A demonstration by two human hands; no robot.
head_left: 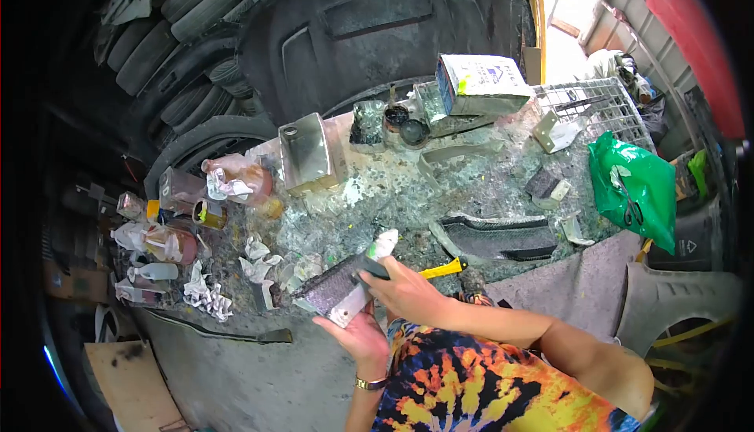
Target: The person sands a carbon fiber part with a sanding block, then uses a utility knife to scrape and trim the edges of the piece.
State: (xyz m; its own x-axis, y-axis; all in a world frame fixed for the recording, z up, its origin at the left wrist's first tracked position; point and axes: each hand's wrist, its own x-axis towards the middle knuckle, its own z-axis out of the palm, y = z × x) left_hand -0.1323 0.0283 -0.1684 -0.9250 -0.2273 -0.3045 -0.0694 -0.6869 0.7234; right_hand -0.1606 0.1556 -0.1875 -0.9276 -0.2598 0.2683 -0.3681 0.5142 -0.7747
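Note:
My left hand (363,336), with a watch at the wrist, supports a dark, speckled part with a pale edge strip (326,291) from below. My right hand (408,291) is closed on a small dark block (375,268), pressed against the upper end of that part. A pale, crumpled tip shows just beyond the block. Beside my right hand a yellow-handled cutter (441,268) lies on the worktable (353,216). A dark curved panel piece (499,239) rests to the right.
Jars, bottles and crumpled paper (208,291) crowd the left side. A metal tray (308,157), paint pots and a cardboard box (483,86) stand along the back. Scissors (632,212) lie on a green plastic bag (636,177) at right. Tyres (208,0) and a car hood (377,31) rise behind.

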